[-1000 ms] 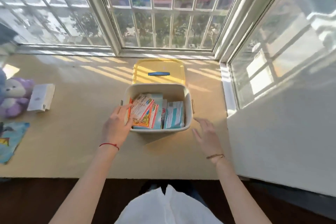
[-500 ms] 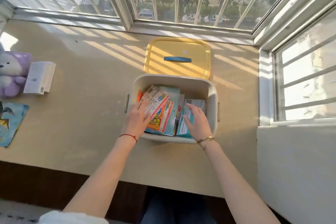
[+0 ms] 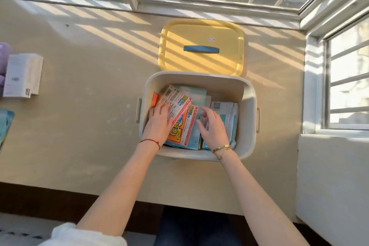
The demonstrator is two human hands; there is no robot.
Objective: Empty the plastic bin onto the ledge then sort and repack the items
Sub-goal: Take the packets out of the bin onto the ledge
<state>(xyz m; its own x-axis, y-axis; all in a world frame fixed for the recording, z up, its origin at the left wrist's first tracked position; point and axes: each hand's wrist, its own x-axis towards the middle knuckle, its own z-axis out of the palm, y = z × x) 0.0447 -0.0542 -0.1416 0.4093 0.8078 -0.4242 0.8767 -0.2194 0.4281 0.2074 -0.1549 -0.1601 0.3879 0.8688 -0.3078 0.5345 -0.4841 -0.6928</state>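
Bin point(image 3: 247, 118) — both hands inside, spread loosely on packets point(image 3: 183, 122).

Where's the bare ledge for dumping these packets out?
Widest free patch: left of the bin, between it and the white box. A narrower strip lies right of the bin toward the window wall. Behind it the yellow lid takes the room; both hands crowd the packets inside.

Both hands inside plastic bin point(image 3: 249, 118), packets point(image 3: 182, 124), yellow lid point(image 3: 201, 46) behind
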